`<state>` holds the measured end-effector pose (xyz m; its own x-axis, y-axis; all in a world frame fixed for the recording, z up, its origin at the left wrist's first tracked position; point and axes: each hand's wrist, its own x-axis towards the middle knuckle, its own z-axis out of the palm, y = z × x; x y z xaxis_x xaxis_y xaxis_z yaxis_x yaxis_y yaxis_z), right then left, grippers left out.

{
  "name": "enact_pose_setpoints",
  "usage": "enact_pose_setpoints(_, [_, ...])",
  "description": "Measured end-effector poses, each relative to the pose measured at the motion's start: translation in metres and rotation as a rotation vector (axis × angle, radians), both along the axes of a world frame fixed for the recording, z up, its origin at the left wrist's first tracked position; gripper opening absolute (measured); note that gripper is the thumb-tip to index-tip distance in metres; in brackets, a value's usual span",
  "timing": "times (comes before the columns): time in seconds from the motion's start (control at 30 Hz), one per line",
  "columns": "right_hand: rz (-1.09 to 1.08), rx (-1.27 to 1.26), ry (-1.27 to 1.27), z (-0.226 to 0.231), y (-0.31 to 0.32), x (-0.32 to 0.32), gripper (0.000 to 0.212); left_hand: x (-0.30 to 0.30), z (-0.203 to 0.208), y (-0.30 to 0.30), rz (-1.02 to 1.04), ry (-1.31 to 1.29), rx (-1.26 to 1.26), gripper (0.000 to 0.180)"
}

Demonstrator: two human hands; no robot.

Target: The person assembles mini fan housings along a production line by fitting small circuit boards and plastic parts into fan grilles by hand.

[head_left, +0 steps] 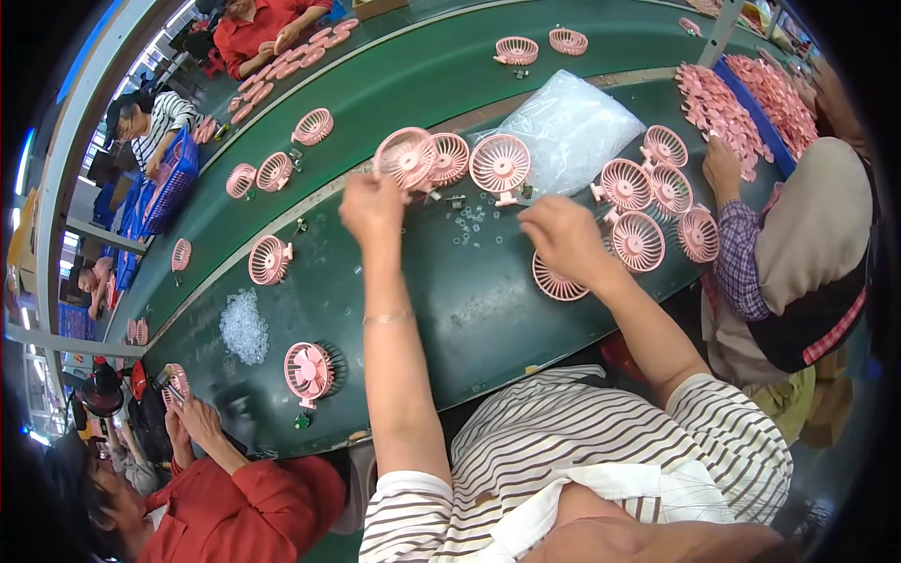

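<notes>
Pink plastic fan cage (406,158) is up in my left hand (373,214), fingers and thumb clamped on its lower-left rim. From here it overlaps a second cage (452,158) just to its right.

Right hand (568,239) is well apart from the left, palm down, fingers bunched; can't tell if anything is pinched between the tips. It partly hides a near cage (560,281). Third cage (499,163) lies just beyond those fingertips, short stem toward me.

Between my hands on the green table (460,314): loose small clear pieces (472,225). Bigger heap of clear bits (244,327) off left. Nearer me on that side, a bladed fan (309,371) with a small green board (302,421) at its stem.

Beyond the third cage, a clear plastic bag (568,131). Right of my right hand, five cages clustered (637,241); past them, a pile of flat pink parts (718,117) near a co-worker's checked sleeve (741,258). Red-sleeved co-worker (253,497) at left handles another cage (175,383).
</notes>
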<state>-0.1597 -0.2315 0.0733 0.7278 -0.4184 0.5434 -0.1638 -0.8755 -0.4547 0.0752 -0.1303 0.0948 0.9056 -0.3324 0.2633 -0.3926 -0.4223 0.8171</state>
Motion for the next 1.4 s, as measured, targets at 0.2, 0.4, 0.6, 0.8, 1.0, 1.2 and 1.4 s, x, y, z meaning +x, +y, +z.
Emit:
enact_pose_setpoints(0.2, [0.124,-0.197,0.411,-0.023,0.013,0.037,0.013,-0.075,0.004,0.116,0.11,-0.066,0.24,0.027])
enact_pose_setpoints(0.4, [0.1,-0.188,0.453,-0.026,0.013,0.048,0.019,-0.138,-0.022,0.155,0.027,0.455,-0.12,0.025])
enact_pose_setpoints(0.6, [0.035,-0.233,0.355,-0.032,0.016,0.047,0.018,-0.106,-0.008,0.162,-0.238,-0.352,0.164,0.022])
enact_pose_setpoints(0.8, [-0.002,-0.069,0.158,-0.01,0.028,0.032,0.006,-0.107,0.008,0.138,-0.847,-0.47,0.502,0.033])
enact_pose_setpoints(1.0, [0.047,0.044,0.267,-0.022,0.019,0.03,0.014,-0.092,-0.015,0.15,-0.421,-0.422,0.582,0.017])
enact_pose_setpoints(1.2, [0.112,-0.051,0.422,-0.008,0.017,0.021,0.015,-0.119,-0.026,0.166,-0.067,-0.169,0.604,0.041])
enact_pose_setpoints(1.4, [0.106,-0.208,0.474,-0.017,0.018,0.031,0.013,-0.116,-0.018,0.165,-0.224,-0.451,0.295,0.023])
